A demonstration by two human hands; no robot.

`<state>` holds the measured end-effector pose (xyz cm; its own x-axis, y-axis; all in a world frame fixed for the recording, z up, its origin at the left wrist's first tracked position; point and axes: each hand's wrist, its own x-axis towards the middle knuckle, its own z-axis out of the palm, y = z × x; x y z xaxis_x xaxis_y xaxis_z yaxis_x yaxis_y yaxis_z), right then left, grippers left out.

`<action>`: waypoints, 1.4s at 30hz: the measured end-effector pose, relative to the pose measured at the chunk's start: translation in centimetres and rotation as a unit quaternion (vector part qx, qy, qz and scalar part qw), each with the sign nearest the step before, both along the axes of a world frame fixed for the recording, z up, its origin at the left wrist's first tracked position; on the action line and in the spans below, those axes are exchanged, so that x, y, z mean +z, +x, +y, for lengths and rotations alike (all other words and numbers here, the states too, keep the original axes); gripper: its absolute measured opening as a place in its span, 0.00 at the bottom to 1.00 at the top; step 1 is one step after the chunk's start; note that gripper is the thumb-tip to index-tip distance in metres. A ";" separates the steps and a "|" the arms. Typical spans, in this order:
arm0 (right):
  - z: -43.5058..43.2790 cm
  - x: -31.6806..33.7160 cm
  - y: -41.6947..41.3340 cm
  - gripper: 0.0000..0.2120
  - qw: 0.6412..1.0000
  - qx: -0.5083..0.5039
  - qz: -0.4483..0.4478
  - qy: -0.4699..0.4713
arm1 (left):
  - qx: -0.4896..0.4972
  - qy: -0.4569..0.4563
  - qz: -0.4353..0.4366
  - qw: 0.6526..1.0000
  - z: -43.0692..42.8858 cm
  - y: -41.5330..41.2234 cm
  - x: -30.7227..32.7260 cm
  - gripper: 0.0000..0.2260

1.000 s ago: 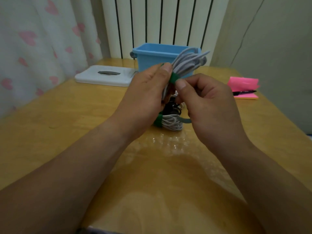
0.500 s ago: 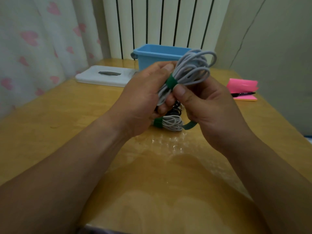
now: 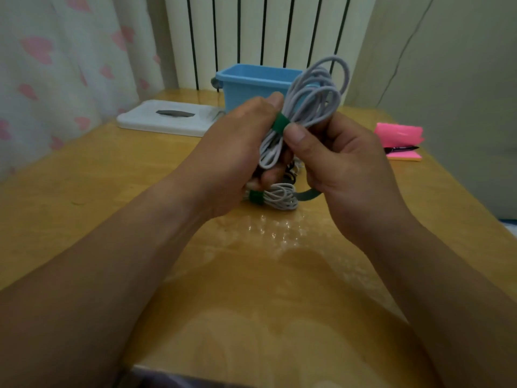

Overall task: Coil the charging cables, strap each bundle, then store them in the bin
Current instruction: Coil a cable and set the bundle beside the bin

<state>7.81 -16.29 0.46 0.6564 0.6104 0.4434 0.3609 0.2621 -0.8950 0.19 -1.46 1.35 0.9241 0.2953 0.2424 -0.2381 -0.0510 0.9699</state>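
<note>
Glossy wooden table (image 3: 112, 191); raised looped white cable bundle (image 3: 316, 99), flat green strap (image 3: 279, 125).

Both bare forearms extend forward and converge at centre. The left hand (image 3: 237, 152) curls its fingers (image 3: 272, 99) round a coiled white cable bundle (image 3: 313, 99). The right hand (image 3: 344, 166) pinches it, thumb against the green fabric strap (image 3: 279, 126).
</note>
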 end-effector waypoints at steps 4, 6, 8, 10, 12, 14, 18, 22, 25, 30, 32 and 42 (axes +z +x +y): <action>0.2 -0.2 0.4 0.11 0.999 -0.011 -0.015 -0.036 | -0.034 -0.043 0.013 0.998 0.4 0.0 -0.1 0.17; 0.2 -0.2 0.4 0.11 0.999 -0.010 -0.020 -0.045 | -0.052 -0.066 0.022 0.996 0.5 0.0 0.0 0.17; 0.1 -0.1 0.3 0.10 0.999 -0.007 -0.023 -0.046 | -0.067 -0.080 0.033 0.994 0.4 -0.1 0.0 0.18; 0.0 -0.1 0.0 0.08 0.999 0.000 -0.016 -0.041 | -0.062 -0.075 0.041 0.994 0.0 -0.1 0.1 0.19; 0.0 0.0 -0.2 0.08 0.999 0.004 0.009 -0.031 | -0.003 -0.014 0.043 0.999 -0.5 -0.1 0.1 0.20; 0.2 -0.1 0.0 0.10 0.999 -0.015 0.043 -0.023 | 0.087 0.102 0.035 0.990 -0.9 -0.1 -0.1 0.14; 0.3 -0.1 0.5 0.10 0.992 -0.036 0.124 0.004 | 0.115 0.334 -0.028 0.935 -1.5 -0.1 -1.1 0.13; 0.5 -0.4 0.5 0.07 0.981 -0.047 0.191 0.001 | 0.208 0.490 -0.051 0.845 -1.6 0.8 -2.1 0.17; 0.8 -0.7 0.5 0.05 0.973 -0.049 0.225 0.001 | 0.276 0.541 -0.056 0.792 -1.7 1.0 -2.2 0.15; 0.8 -0.9 0.7 0.05 0.965 -0.060 0.253 0.000 | 0.319 0.582 -0.074 0.744 -1.8 1.1 -2.4 0.11; 0.7 -0.8 0.8 0.07 0.965 -0.061 0.257 -0.007 | 0.312 0.584 -0.074 0.746 -1.6 1.3 -2.7 0.10; 1.0 -0.9 1.0 0.09 0.985 -0.073 0.158 0.002 | 0.190 0.276 -0.017 0.942 -0.7 1.1 -1.5 0.14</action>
